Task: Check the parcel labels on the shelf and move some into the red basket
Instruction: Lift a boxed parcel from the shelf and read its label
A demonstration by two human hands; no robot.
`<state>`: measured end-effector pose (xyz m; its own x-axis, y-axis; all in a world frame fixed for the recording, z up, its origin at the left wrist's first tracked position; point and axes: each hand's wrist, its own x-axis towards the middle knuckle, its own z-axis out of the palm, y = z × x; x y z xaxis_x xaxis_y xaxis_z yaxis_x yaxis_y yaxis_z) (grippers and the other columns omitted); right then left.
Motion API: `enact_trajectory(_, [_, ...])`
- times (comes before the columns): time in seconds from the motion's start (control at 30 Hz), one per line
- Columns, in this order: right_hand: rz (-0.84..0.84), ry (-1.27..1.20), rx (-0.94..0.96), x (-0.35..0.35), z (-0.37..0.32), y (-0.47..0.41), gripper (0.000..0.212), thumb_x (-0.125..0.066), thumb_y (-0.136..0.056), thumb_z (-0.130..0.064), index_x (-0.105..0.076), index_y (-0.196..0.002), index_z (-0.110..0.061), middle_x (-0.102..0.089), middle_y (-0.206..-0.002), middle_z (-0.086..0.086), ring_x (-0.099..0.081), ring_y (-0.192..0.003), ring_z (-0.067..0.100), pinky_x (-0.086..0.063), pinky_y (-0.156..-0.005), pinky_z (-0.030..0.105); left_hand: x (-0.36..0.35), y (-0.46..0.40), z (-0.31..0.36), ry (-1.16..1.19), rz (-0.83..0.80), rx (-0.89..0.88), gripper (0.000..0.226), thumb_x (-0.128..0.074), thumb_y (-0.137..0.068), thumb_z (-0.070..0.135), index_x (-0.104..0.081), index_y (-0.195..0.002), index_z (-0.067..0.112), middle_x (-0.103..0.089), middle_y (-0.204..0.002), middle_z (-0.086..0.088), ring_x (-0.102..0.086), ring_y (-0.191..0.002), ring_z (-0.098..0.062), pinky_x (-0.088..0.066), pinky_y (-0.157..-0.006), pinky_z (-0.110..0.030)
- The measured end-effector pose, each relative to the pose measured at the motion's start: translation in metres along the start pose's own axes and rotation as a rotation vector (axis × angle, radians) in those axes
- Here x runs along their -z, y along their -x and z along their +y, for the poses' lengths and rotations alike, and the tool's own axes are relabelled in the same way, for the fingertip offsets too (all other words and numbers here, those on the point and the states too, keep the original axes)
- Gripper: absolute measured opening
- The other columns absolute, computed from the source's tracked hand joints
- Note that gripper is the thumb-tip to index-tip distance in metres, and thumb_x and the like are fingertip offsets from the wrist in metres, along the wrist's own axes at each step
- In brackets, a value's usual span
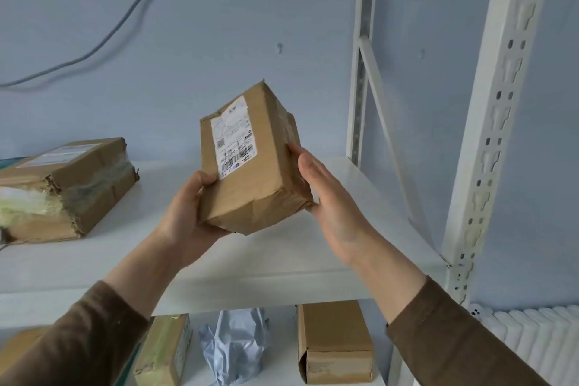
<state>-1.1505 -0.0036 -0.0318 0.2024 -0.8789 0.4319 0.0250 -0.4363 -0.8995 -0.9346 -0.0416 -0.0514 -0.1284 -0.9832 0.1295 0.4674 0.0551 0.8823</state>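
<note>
A small brown cardboard parcel (266, 178) is held up above the white shelf (282, 263), tilted, with its white label (233, 138) facing me. My left hand (188, 213) grips its lower left corner, thumb on the front face. My right hand (329, 197) presses flat against its right side with straight fingers. The red basket is not in view.
A torn, taped cardboard parcel (62, 185) lies at the shelf's left end. On the shelf below sit a taped box (166, 351), a grey plastic mailer (235, 348) and a brown box (335, 341). White slotted uprights (488, 141) stand on the right, a radiator (539, 335) beyond.
</note>
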Motion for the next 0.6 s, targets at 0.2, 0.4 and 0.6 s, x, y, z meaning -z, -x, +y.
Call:
enact_trajectory(0.2, [0.026,-0.116,-0.229,-0.025,0.007,-0.031,0.043,-0.055,-0.098,-0.056,-0.059,-0.139,-0.042,-0.074,-0.107,-0.030,-0.064,-0.108,0.000,-0.049,-0.110,0.039,0.017,0.003,0.017,-0.227,0.039,-0.019,0.039,-0.061,-0.096,0.038,-0.070,-0.130,0.022,-0.073,-0.120,-0.005,-0.066,-0.103,-0.022,-0.050,-0.103,-0.049])
enact_trajectory(0.4, [0.138,-0.219,-0.391,-0.073,0.022,-0.060,0.050,-0.058,-0.098,-0.054,-0.055,-0.136,-0.023,-0.067,-0.105,-0.010,-0.065,-0.095,0.009,-0.054,-0.100,0.038,0.047,0.001,0.028,-0.306,0.197,-0.048,0.022,-0.061,-0.100,0.032,-0.074,-0.114,0.022,-0.070,-0.105,0.000,-0.062,-0.096,-0.017,-0.047,-0.098,-0.044])
enact_trajectory(0.6, [0.141,-0.183,-0.429,-0.097,0.038,-0.075,0.033,-0.048,-0.105,-0.050,-0.065,-0.110,-0.022,-0.069,-0.092,-0.008,-0.065,-0.082,0.007,-0.050,-0.069,0.024,0.068,-0.005,0.038,-0.406,0.216,-0.062,0.032,-0.061,-0.103,0.040,-0.068,-0.129,0.023,-0.077,-0.108,0.008,-0.070,-0.096,-0.009,-0.051,-0.088,-0.032])
